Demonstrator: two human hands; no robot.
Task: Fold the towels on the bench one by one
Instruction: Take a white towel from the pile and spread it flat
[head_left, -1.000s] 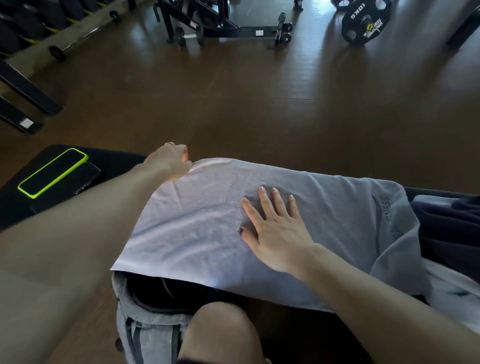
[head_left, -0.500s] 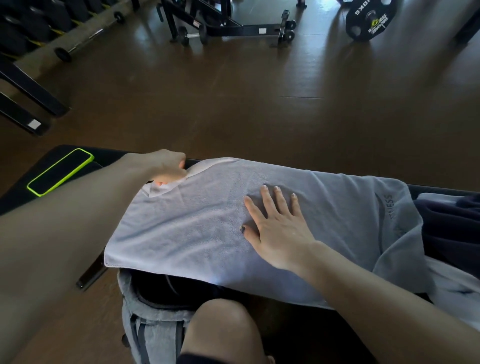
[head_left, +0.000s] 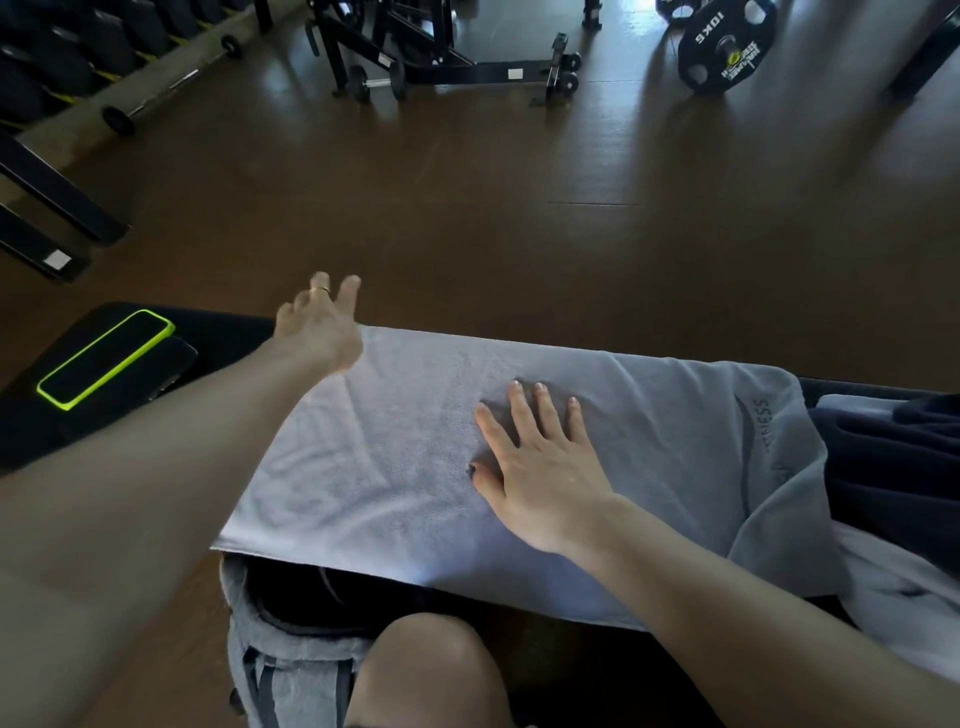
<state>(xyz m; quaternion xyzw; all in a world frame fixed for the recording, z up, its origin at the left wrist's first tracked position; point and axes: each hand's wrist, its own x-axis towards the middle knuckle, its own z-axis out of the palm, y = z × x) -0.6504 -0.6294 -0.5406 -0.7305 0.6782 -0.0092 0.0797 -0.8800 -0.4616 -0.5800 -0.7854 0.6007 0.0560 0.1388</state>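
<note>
Grey towel (head_left: 415, 452) spread flat across the dark surface (head_left: 228, 325), long axis running along the surface from left to right, near long edge hanging over the front edge, right end with printed lettering draped toward a heap of other towels (head_left: 893, 467), dark navy on top and pale below, at the right end of the surface. Pinned at its middle by the right hand (head_left: 540, 467), palm down, fingers straight and spread, pressing rather than gripping. At the towel's far left corner, the left hand (head_left: 322, 327), blurred, fingers loose and extended, holding nothing, raised at or just above the back edge of the surface; contact with the cloth not clear. Judged as smoothing and squaring ahead of a fold. Key relation for the coming move: left short edge of the towel lying directly beside and below the left hand, clearly the nearer one, with the right hand marking roughly the midline as a hinge; likely a fold carried from left end over toward the right, along the long axis. Beyond the towel, at the left end of the surface, a phone in a lime-green case (head_left: 104, 358), well apart from the cloth. Under the front edge, an open grey bag (head_left: 270, 649) and a bare knee (head_left: 431, 670). Farther off, brown floor, a weight plate (head_left: 727, 47) and rack frames.
</note>
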